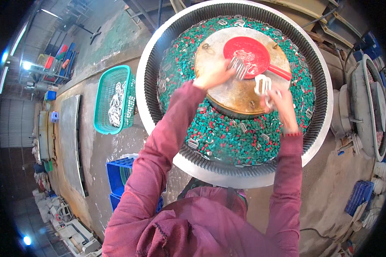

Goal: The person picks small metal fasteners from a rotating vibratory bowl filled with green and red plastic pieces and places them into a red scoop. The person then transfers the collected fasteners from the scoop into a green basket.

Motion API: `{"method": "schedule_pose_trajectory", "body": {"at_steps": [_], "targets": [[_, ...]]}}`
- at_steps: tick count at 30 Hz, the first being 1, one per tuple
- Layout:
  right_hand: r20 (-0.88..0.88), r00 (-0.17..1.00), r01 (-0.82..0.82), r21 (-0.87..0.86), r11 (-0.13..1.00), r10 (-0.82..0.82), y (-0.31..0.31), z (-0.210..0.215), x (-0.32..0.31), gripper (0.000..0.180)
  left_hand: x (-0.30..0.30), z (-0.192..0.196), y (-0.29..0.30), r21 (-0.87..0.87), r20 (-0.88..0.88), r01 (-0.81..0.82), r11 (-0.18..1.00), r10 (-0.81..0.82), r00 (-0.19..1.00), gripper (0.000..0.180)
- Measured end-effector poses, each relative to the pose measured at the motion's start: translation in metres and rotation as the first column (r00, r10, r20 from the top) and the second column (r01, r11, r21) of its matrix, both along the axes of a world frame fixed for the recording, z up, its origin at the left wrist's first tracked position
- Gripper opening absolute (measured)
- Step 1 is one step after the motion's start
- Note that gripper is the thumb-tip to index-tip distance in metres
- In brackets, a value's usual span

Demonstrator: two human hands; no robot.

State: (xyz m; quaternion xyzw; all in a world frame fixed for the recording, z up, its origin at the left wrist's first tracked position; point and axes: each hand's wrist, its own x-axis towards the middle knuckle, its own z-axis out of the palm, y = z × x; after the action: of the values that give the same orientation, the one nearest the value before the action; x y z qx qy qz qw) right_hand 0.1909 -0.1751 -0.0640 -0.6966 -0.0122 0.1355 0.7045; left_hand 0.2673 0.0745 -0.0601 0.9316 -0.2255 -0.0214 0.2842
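Holding: left hand (213, 73) is gripping a bunch of clips (238, 67) over the scoop (247, 55)
Right hand (283, 107): is clutching white clips (262, 84)
Handling: seeming light, stiff, snag-prone; best pinched in bundles
Tub (244, 137): is brimming with green pellets

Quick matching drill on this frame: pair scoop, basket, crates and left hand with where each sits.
Things:
1. scoop
2. basket
3. crates
4. left hand

Places:
A. on the floor, below the basket
B. on the round centre plate
C. left of the tub, holding metal parts
D. at the scoop's rim, holding metal clips

Pairs: 1-B, 2-C, 3-A, 4-D
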Motion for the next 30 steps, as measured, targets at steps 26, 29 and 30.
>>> {"method": "schedule_pose_trajectory", "body": {"at_steps": [26,29,30], "targets": [[-0.353,0.714,-0.585,-0.776,0.238,0.604,0.105,-0.206,-0.180,0.039,-0.238,-0.261,0.030,0.444,-0.487,0.288,0.849,-0.042,0.872,0.025],[-0.372,0.720,-0.567,-0.802,0.187,0.586,0.115,-0.214,-0.186,0.035,-0.224,-0.243,0.048,0.372,-0.576,0.293,0.881,-0.028,0.817,0.021],[-0.419,0.713,-0.591,-0.790,0.161,0.562,0.117,-0.222,-0.187,0.034,-0.207,-0.230,0.048,0.293,-0.794,0.395,0.871,-0.009,0.608,0.017]]}}
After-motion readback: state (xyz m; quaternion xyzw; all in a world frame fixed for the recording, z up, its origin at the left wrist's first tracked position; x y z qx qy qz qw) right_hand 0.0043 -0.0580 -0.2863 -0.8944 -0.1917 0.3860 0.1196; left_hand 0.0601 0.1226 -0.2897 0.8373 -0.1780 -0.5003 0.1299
